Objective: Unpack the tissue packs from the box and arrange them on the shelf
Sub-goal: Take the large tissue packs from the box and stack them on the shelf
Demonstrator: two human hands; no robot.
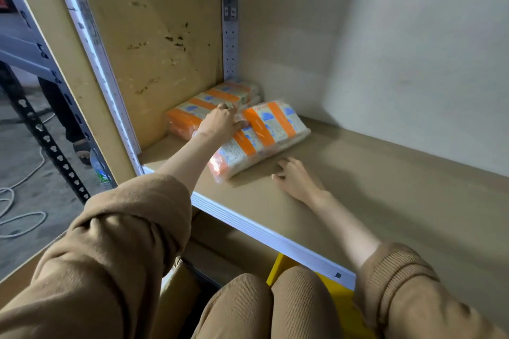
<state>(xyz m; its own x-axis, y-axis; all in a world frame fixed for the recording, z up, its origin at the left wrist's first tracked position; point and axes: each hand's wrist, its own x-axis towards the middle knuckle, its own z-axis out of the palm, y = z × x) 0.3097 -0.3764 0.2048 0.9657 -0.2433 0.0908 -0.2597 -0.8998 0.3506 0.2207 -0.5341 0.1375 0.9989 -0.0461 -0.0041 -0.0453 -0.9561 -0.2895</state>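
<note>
Two orange-and-white tissue packs lie on the tan shelf board (371,173). One tissue pack (212,103) rests against the left wall at the back corner. A second tissue pack (264,135) lies at an angle beside it, nearer the shelf's front. My left hand (221,121) reaches in and rests on the near top edge of this second pack, fingers curled on its wrapper. My right hand (296,179) lies flat on the shelf board just right of the pack's front corner, fingers spread, holding nothing. The box is only partly seen as cardboard (176,292) below my left sleeve.
A perforated metal upright (230,22) stands at the back corner. The shelf's white front rail (275,237) runs diagonally before my knees. A yellow object (278,267) sits under the shelf. Cables (16,217), a water bottle (102,173) and another person's foot (81,147) are on the floor at left.
</note>
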